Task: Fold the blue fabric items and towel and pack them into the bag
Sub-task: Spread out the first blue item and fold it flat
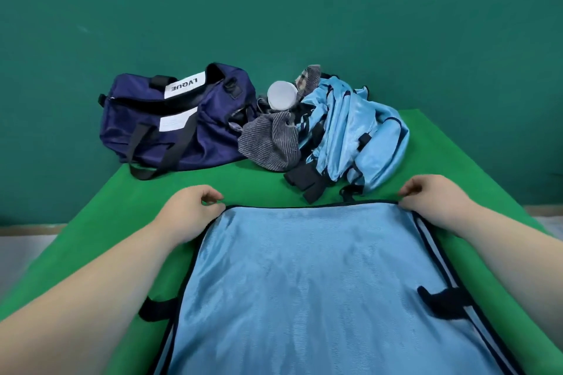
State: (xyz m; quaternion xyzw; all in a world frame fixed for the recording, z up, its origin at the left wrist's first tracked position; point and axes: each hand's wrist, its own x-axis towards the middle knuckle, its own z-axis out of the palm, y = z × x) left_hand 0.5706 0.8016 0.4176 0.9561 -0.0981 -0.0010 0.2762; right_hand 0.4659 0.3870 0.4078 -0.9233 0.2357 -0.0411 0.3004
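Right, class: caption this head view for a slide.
Left hand and right hand pinch far corners of a light-blue bib spread on the green mat.

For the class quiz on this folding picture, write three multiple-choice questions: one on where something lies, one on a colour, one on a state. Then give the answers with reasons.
1. Where does the navy bag lie?
A. at the far left of the green table cover
B. on the floor
C. hanging on the wall

2. What colour is the crumpled towel?
A. red
B. grey striped
C. yellow

3. How does the near blue fabric lie?
A. rolled up
B. packed away
C. spread flat

Answers:
1 A: it sits at the cover's far left, beside the towel.
2 B: its grey stripes show.
3 C: it lies flat, with the left hand and the right hand pinching its far corners.
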